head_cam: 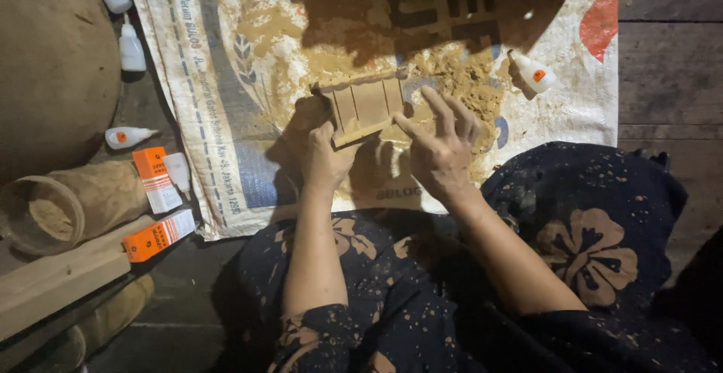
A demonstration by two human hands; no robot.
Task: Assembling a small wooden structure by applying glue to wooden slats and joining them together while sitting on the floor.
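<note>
A small wooden piece (367, 106), made of several flat slats joined side by side, sits over a woven plastic sack (226, 102) spread on the floor. My left hand (325, 156) grips the piece at its lower left corner. My right hand (440, 147) rests at the piece's right edge with fingers spread, index finger touching it. Brown sawdust (459, 79) covers the sack around the piece. My legs in dark flower-patterned cloth (580, 230) fill the foreground.
A small white glue bottle with an orange label (533, 72) lies on the sack, right of the piece. More white bottles (129, 48) and orange boxes (155, 179) lie at the left, beside a round container of sawdust (45, 215) and a wooden plank (60, 279).
</note>
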